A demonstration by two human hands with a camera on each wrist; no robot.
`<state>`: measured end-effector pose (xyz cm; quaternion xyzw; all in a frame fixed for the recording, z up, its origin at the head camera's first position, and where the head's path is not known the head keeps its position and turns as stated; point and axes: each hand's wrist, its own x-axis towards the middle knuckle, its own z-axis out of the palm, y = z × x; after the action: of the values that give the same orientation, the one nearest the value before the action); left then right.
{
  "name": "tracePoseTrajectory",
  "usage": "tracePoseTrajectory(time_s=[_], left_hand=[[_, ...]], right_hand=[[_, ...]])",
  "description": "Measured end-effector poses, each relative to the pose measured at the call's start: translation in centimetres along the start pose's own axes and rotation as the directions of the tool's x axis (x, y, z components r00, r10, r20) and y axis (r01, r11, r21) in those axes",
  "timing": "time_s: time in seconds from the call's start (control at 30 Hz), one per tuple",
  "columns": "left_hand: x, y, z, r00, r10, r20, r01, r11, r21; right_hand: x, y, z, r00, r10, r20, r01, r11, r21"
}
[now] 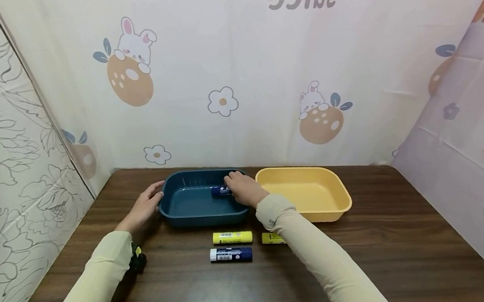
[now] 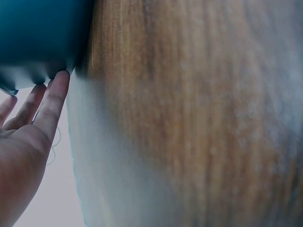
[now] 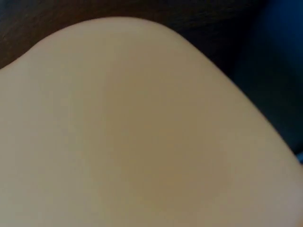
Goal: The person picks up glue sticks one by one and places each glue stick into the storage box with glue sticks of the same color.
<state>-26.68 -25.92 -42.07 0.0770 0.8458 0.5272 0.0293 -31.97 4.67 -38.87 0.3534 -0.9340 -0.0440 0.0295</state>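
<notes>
My right hand reaches over the right end of a dark blue tray and grips a dark blue glue stick inside it. The hand hides the stick's right part. On the tray's left end rests my left hand; in the left wrist view its fingers extend with the tips against the tray's outer wall. A yellow glue stick and a blue one with a white end lie in front of the tray. Another yellow stick is partly covered by my right sleeve.
To the right of the blue tray stands a yellow tray, partly behind my right forearm. A small black object sits by my left sleeve. Printed curtains hang behind the wooden table. A blurred pale surface fills most of the right wrist view.
</notes>
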Motion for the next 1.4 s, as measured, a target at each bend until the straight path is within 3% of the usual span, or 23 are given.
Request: tracePoseTrajectory(time_s=[0.43, 0.97, 1.2, 1.4], left_hand=[[-0.1, 0.2, 0.0, 1.000, 0.004, 0.004, -0.004, 1.000, -0.010], [-0.1, 0.1, 0.0, 1.000, -0.011, 0.006, 0.011, 1.000, -0.020], [0.1, -0.1, 0.0, 1.000, -0.013, 0.004, 0.013, 1.000, -0.014], [0.0, -0.1, -0.1, 1.000, 0.004, 0.002, -0.004, 1.000, -0.020]], right_hand=[[0.5, -0.4, 0.1, 0.998, 0.024, 0.050, -0.024, 1.000, 0.006], [0.9, -0.7, 1.0, 0.998, 0.045, 0.047, -0.041, 0.995, -0.090], [0.7, -0.3, -0.3, 0.998, 0.038, 0.042, -0.038, 0.999, -0.002], [-1.1, 0.3, -3.2, 1.000, -0.023, -0.010, 0.023, 0.998, 0.057]])
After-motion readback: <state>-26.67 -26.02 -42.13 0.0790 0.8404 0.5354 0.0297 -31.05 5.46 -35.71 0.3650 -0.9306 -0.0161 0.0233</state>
